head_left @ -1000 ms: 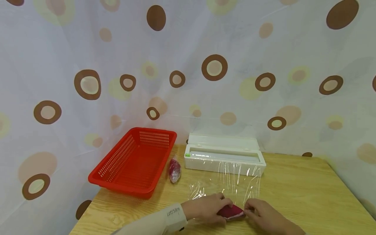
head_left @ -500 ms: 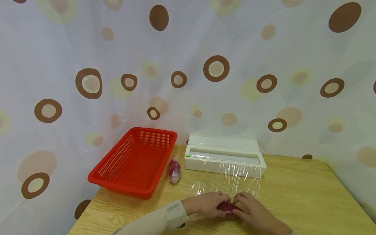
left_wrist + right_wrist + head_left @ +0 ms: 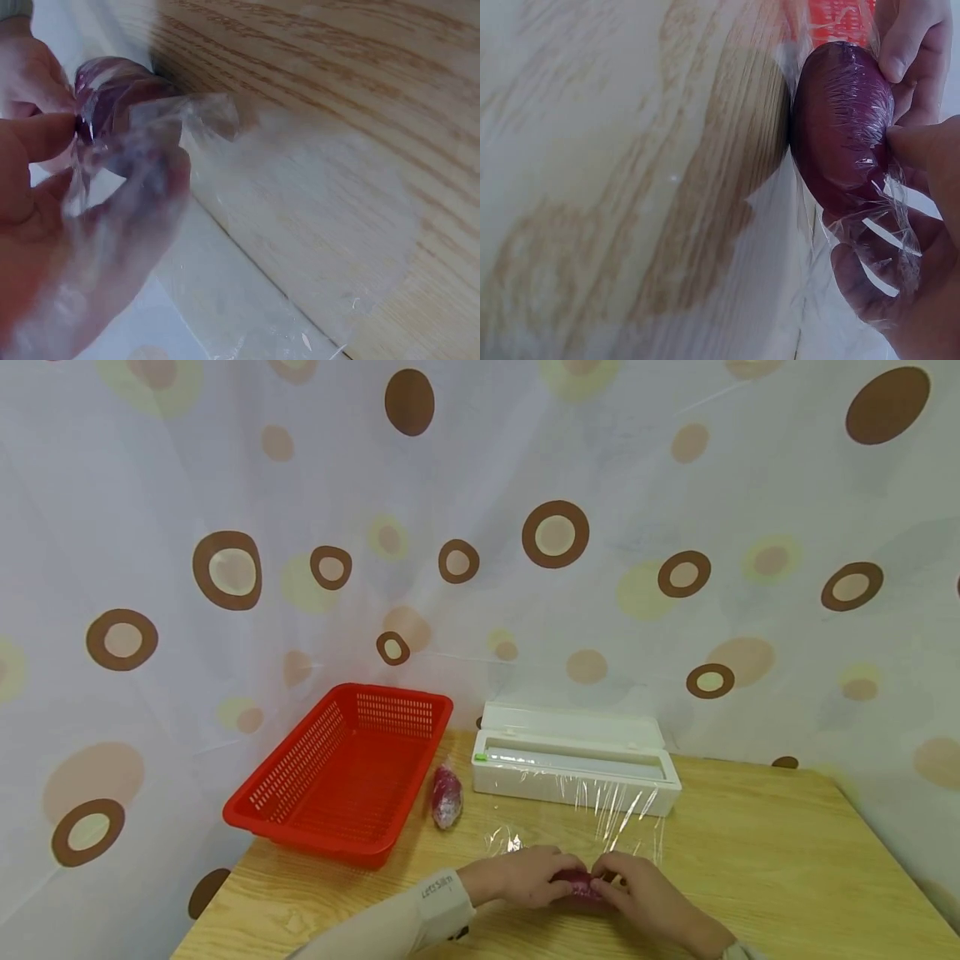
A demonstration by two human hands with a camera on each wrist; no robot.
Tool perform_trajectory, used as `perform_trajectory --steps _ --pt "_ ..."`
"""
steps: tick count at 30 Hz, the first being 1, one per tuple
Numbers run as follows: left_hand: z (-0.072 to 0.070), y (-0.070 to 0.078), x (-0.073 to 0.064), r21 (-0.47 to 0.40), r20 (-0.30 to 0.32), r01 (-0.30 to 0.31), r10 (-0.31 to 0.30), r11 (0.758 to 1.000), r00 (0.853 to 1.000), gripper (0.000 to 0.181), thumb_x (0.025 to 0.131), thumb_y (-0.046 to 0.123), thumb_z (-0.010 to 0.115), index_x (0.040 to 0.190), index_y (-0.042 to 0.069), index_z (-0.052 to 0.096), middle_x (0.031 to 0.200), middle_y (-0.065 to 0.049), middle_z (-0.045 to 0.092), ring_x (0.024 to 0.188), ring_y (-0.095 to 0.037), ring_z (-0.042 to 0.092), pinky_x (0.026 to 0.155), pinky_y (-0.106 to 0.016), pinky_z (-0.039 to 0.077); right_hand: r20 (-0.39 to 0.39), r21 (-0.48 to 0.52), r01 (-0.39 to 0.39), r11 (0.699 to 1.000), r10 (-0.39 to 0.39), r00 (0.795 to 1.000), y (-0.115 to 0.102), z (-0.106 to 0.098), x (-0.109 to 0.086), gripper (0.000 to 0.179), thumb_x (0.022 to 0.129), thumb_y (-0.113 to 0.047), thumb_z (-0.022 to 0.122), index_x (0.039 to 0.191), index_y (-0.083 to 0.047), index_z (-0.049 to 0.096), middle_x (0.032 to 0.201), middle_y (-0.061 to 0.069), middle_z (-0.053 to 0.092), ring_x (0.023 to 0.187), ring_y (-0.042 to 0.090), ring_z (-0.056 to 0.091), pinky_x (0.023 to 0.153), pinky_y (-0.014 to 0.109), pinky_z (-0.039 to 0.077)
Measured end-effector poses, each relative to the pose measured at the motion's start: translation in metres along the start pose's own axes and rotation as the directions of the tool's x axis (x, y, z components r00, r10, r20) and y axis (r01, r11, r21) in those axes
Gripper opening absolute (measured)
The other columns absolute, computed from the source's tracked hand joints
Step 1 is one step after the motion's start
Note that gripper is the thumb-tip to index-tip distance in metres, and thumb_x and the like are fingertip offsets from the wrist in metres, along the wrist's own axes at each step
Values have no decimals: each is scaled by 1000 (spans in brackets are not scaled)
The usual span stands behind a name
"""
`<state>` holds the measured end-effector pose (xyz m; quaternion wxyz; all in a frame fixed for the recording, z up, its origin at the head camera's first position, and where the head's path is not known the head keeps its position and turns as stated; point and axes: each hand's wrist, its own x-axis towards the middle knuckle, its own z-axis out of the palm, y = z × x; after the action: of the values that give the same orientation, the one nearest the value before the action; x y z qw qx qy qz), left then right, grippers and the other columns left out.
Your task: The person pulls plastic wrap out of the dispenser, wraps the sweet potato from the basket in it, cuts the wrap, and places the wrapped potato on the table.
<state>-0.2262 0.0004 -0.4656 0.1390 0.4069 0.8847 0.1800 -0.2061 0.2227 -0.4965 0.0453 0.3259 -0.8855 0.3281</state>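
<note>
A purple-red oblong vegetable (image 3: 840,127) lies on the table at the front, clear cling film stretched tightly over it. My left hand (image 3: 528,877) holds its left end, thumb and fingers bent around it; loose film covers part of these fingers in the left wrist view. At the other end, my right hand (image 3: 645,893) pinches the vegetable and its film, with the thumb on the skin and the fingers curled beneath loose film. From the vegetable, a sheet of cling film (image 3: 585,827) runs back to the white cling film box (image 3: 573,789), whose lid stands up.
Left of the box lies a second film-wrapped purple-red vegetable (image 3: 447,797). Beside it stands a red perforated plastic basket (image 3: 337,839). A spotted curtain (image 3: 480,610) hangs behind the wooden table (image 3: 780,843). A small green piece (image 3: 481,757) sits at the box's left end.
My right hand has moved left, from the film at the vegetable's right tip onto the vegetable. The vegetable has turned under both hands. Basket, box and second vegetable stay in place.
</note>
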Motion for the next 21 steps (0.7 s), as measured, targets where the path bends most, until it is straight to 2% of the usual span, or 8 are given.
perform_trajectory --steps 3,5,7,9,13,17,18,21 --pt "3 0 2 56 -67 -10 14 998 998 18 96 26 54 113 18 56 93 7 53 78 -2 49 67 -16 42 0 11 -27 1000 27 1000 0 0 2 11 90 -16 64 87 -26 61 87 -15 61 78 2 57 62 24 49" --pt "6 -1 4 160 -136 -40 63 986 989 9 94 24 58 100 19 55 89 8 51 74 -1 47 63 -13 40 0 28 -33 999 33 999 1 -1 3 10 91 -16 64 86 -24 61 85 -14 62 76 2 57 60 23 49" --pt "8 0 6 296 -202 -65 129 953 971 7 92 23 61 91 20 55 88 9 50 74 -2 46 63 -11 38 0 48 -38 998 38 999 1 -1 5 9 92 -16 62 85 -22 61 83 -13 62 74 2 57 58 23 49" --pt "9 1 6 419 -249 -58 176 906 952 4 91 24 63 90 22 60 91 9 53 79 -2 47 67 -11 38 5 67 -43 997 43 999 1 -2 6 9 93 -17 61 85 -20 61 82 -12 61 73 2 57 56 23 49" --pt "6 5 2 544 -268 -15 190 839 945 7 92 31 61 95 27 67 96 10 55 83 -5 47 70 -16 38 18 76 -61 995 59 998 3 -2 8 8 93 -17 60 86 -19 61 81 -11 62 72 1 57 56 23 49" --pt "4 7 -2 630 -261 -11 224 777 939 16 93 34 60 106 31 69 93 10 53 82 -6 45 70 -18 37 13 52 -71 996 71 997 7 -2 9 8 93 -15 60 87 -19 62 82 -10 62 71 0 56 56 22 49" --pt "4 7 -3 644 -260 -12 234 765 937 18 92 34 60 107 31 69 92 10 53 82 -6 45 70 -18 36 10 45 -76 996 76 997 8 -2 10 8 93 -15 60 87 -19 62 82 -10 62 70 0 56 56 22 48" --pt "6 6 -6 646 -264 -20 248 763 932 20 91 31 63 110 27 68 95 9 55 86 -6 48 75 -18 39 0 38 -84 996 84 996 8 -3 11 7 93 -14 61 87 -18 62 82 -10 62 70 0 55 56 22 48"
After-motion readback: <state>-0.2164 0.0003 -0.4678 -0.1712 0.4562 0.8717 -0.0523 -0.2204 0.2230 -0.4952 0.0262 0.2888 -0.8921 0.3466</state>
